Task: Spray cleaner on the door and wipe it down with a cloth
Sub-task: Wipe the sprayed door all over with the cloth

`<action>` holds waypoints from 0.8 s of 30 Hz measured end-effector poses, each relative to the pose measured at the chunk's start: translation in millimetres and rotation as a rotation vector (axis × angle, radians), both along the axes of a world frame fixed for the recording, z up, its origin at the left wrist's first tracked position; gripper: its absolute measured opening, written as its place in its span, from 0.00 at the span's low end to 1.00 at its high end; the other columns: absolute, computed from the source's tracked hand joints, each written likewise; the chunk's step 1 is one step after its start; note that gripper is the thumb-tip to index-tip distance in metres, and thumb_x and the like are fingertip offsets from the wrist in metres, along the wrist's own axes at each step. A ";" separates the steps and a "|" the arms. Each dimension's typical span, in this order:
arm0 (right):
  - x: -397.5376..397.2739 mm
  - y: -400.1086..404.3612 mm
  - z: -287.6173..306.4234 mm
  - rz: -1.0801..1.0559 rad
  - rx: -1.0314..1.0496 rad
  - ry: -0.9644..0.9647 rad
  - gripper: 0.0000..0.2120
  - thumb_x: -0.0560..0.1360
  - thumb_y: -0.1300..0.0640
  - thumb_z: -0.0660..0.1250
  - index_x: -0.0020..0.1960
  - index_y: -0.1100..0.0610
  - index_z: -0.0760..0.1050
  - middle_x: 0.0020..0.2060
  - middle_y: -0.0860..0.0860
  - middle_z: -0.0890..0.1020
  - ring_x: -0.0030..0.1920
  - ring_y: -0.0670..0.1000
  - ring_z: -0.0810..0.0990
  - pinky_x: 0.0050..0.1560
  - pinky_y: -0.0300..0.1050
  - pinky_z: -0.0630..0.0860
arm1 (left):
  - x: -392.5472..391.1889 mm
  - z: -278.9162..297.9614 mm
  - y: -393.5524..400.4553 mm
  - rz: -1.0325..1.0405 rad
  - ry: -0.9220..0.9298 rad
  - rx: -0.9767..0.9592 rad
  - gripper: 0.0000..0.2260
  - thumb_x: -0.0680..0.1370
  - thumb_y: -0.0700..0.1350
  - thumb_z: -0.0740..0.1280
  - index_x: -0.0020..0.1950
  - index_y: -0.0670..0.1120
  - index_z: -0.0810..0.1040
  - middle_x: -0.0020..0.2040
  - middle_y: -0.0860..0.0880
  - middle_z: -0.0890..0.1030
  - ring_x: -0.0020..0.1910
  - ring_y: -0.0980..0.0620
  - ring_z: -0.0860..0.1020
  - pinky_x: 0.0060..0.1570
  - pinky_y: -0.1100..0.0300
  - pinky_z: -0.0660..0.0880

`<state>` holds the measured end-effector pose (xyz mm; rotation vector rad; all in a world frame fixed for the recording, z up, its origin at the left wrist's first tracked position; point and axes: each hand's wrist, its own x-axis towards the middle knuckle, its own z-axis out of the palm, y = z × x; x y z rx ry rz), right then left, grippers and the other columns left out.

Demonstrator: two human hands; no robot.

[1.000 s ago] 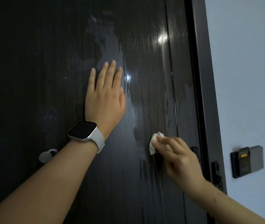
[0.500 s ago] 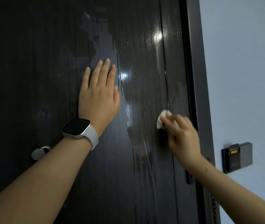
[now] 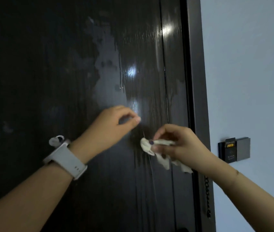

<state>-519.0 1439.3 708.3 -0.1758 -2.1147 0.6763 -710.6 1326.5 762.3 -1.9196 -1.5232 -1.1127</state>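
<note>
Pinching the crumpled white cloth [image 3: 151, 145] loosely, the right hand [image 3: 181, 144] could drop it while the left hand [image 3: 111, 129], fingers curled on nothing, reaches over beside it at the wet dark wooden door [image 3: 82, 64].

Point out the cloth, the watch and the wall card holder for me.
cloth [image 3: 147, 146]: head view, on the bunched white end by the right hand's fingertips.
watch [image 3: 67, 159]: head view, on the white strap at the left wrist.
wall card holder [image 3: 230, 150]: head view, on its dark front.

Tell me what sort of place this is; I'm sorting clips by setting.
Probably a hotel room entrance: a dark wood-grain door with a security chain on its frame, and a key-card holder on the pale wall beside it.
</note>
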 end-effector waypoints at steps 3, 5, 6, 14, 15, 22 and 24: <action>-12.7 -7.7 4.6 -0.010 0.049 0.086 0.10 0.67 0.56 0.79 0.43 0.52 0.79 0.40 0.50 0.80 0.39 0.49 0.80 0.40 0.38 0.75 | 2.5 -29.3 -17.8 -0.037 -0.093 -0.127 0.09 0.74 0.58 0.70 0.48 0.55 0.83 0.46 0.56 0.82 0.48 0.61 0.80 0.52 0.58 0.76; -21.6 -7.8 3.3 0.037 0.027 0.107 0.09 0.66 0.55 0.79 0.43 0.52 0.80 0.41 0.51 0.79 0.41 0.50 0.79 0.43 0.39 0.75 | -0.6 -38.1 -27.7 -0.023 -0.155 -0.175 0.08 0.74 0.55 0.71 0.51 0.56 0.82 0.48 0.59 0.82 0.50 0.63 0.80 0.54 0.58 0.77; -25.4 -8.1 2.6 0.072 -0.004 0.113 0.09 0.67 0.55 0.78 0.44 0.53 0.81 0.41 0.51 0.79 0.41 0.51 0.80 0.43 0.39 0.76 | -2.5 -39.9 -31.2 -0.020 -0.194 -0.177 0.08 0.73 0.54 0.72 0.51 0.56 0.82 0.49 0.59 0.83 0.51 0.64 0.80 0.54 0.59 0.76; -32.8 -15.5 1.9 0.353 -0.322 0.094 0.09 0.72 0.65 0.71 0.52 0.61 0.82 0.46 0.58 0.86 0.43 0.51 0.84 0.40 0.39 0.79 | -24.0 -56.3 -51.4 0.047 -0.243 -0.060 0.03 0.77 0.43 0.70 0.43 0.50 0.80 0.45 0.54 0.80 0.47 0.56 0.79 0.47 0.62 0.76; -32.4 -15.1 1.7 0.337 -0.326 0.117 0.08 0.72 0.65 0.71 0.51 0.61 0.83 0.44 0.58 0.86 0.41 0.51 0.84 0.38 0.40 0.78 | -25.3 -59.3 -55.5 0.045 -0.253 -0.059 0.03 0.78 0.43 0.68 0.44 0.48 0.80 0.45 0.54 0.79 0.47 0.56 0.79 0.47 0.62 0.76; -41.7 -14.5 -2.8 0.181 -0.260 -0.055 0.03 0.73 0.61 0.73 0.46 0.57 0.84 0.38 0.58 0.85 0.36 0.50 0.81 0.34 0.41 0.73 | -9.4 -76.6 -71.3 0.018 -0.483 -0.137 0.10 0.74 0.56 0.67 0.46 0.50 0.79 0.47 0.52 0.82 0.47 0.54 0.81 0.50 0.54 0.80; -49.6 -22.6 -6.0 0.197 -0.252 -0.132 0.03 0.72 0.61 0.74 0.46 0.58 0.84 0.35 0.53 0.84 0.34 0.47 0.80 0.33 0.38 0.73 | 3.6 -85.7 -66.7 0.050 -0.510 -0.197 0.15 0.69 0.60 0.70 0.50 0.52 0.78 0.48 0.55 0.82 0.46 0.57 0.81 0.46 0.60 0.79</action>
